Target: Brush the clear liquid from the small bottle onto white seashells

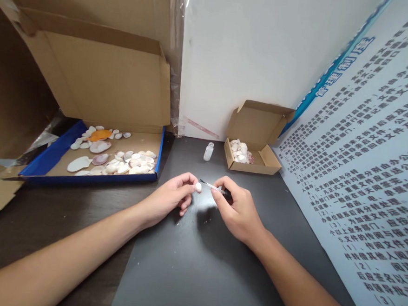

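Observation:
Between thumb and fingertips, my left hand (173, 193) pinches a small white shell (198, 187) above the dark mat. My right hand (237, 209) is closed around the dark cap of a small brush (210, 185), whose thin pale stem points left. The dark bristle tip is just beside the shell; whether they touch I cannot tell. Behind both hands stands a small bottle (208, 152) of whitish stuff, upright and without its cap.
A large blue-edged cardboard box (93, 178) at left holds many shells, its lid raised. A smaller open box (253, 167) with shells stands at back right. A white board (267, 50) rises behind, and a printed sheet (372, 151) leans along the right.

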A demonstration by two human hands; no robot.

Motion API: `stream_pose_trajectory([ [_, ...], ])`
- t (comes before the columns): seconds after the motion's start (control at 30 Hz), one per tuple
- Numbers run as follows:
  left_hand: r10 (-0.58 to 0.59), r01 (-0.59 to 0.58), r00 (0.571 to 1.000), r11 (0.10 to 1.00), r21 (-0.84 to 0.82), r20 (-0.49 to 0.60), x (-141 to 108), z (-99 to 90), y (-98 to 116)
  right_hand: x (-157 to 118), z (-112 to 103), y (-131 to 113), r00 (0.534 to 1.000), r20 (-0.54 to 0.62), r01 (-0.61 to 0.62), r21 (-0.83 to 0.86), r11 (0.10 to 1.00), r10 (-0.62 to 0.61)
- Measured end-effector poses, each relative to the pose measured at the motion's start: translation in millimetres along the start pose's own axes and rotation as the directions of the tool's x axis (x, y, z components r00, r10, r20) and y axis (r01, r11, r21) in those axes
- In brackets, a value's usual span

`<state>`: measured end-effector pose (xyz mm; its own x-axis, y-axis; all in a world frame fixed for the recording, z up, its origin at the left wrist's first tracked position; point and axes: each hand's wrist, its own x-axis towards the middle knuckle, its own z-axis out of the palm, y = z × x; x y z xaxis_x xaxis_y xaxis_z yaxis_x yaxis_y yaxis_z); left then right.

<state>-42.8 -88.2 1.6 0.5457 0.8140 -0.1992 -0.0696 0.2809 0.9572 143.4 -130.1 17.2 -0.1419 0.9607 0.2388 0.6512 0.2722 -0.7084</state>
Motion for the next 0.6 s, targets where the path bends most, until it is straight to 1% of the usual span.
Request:
stream_pose_trajectory([
  [0.03, 0.002, -0.002, 1.000, 1.000, -0.002, 0.000, 0.1, -0.2, -0.2, 0.4, -0.1, 0.5, 1.000, 0.013, -0.005, -0.014, 1.000, 0.005],
  [0.1, 0.001, -0.001, 1.000, 1.000, 0.000, 0.002, 0.2, -0.8, -0.6, 2.0, -0.2, 2.5, 0.997, 0.055, -0.052, -0.086, 0.995, 0.057],
  [0.17, -0.004, 0.004, 1.000, 1.000, 0.007, 0.003, 0.4, -1.4, -0.9, 3.7, -1.0, 4.3, 0.992, 0.052, -0.106, -0.143, 0.984, 0.115],
  [0.2, -0.005, 0.005, 1.000, 1.000, 0.010, 0.003, 0.4, -1.5, -1.1, 4.2, -1.6, 4.5, 0.991, 0.039, -0.117, -0.146, 0.982, 0.124],
  [0.27, -0.008, 0.008, 1.000, 1.000, 0.011, 0.000, 0.5, -1.5, -1.5, 4.3, -2.7, 3.2, 0.995, 0.026, -0.096, -0.116, 0.989, 0.100],
  [0.37, -0.001, 0.001, 1.000, 1.000, 0.004, 0.000, 0.7, -1.0, -2.1, 3.0, -2.7, 0.1, 0.996, 0.073, -0.041, -0.093, 0.995, 0.048],
  [0.47, 0.010, -0.010, 1.000, 1.000, 0.003, -0.003, 0.7, -0.6, -1.9, 2.8, -1.1, -0.5, 0.988, 0.126, -0.063, -0.166, 0.984, 0.085],
  [0.53, 0.008, -0.008, 1.000, 1.000, 0.007, -0.005, 0.6, -0.2, -1.3, 3.2, -0.4, -0.2, 0.985, 0.131, -0.081, -0.206, 0.975, 0.109],
  [0.6, 0.006, -0.006, 1.000, 1.000, 0.004, -0.005, 0.4, 0.1, -0.7, 3.1, -0.4, -0.5, 0.987, 0.124, -0.080, -0.202, 0.976, 0.106],
])
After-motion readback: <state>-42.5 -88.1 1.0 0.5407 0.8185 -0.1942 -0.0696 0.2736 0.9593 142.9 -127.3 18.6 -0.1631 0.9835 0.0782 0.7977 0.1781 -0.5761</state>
